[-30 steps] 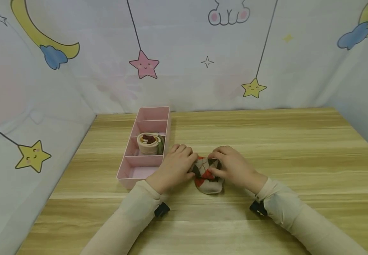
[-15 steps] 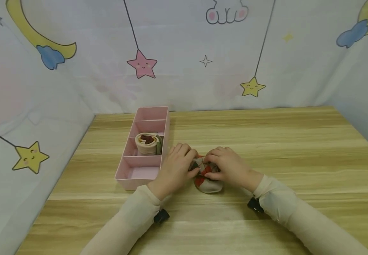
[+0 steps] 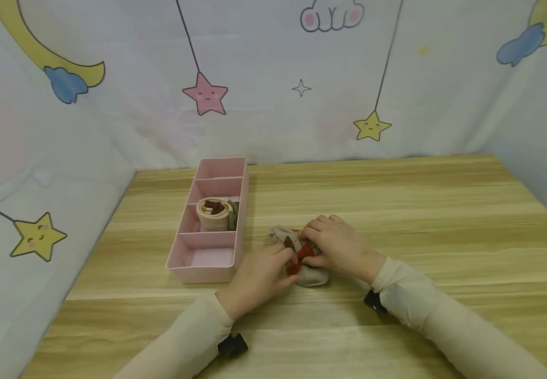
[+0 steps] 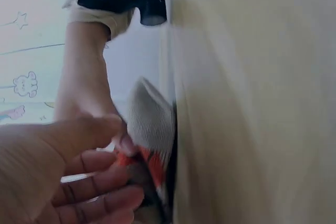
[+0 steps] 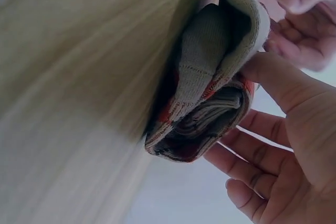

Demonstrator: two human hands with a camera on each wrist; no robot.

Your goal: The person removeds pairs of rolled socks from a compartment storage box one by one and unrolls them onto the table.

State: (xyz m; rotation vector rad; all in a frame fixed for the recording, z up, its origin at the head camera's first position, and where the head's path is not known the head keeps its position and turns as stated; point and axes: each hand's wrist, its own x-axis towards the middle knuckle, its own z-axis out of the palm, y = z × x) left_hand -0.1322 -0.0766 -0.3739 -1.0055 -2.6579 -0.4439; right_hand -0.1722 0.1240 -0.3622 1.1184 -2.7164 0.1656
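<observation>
A rolled argyle sock, grey with red and dark diamonds, lies on the table in the middle of the head view. Its roll shows layered coils in the right wrist view, with a loose grey end standing out from it. My right hand holds the roll from the right, thumb on the near side and fingers on the far side. On the left, my left hand has its fingertips at the sock's near left side, fingers loosely bent, not closed round it.
Left of the hands stands a pink divided box. One of its compartments holds a cream roll of fabric with a dark red centre and a green part beside it. A printed curtain hangs behind the wooden table.
My left hand has come off the sock's far left side and moved toward me, uncovering grey fabric there. My right hand stays on the roll. The head view has shifted slightly.
</observation>
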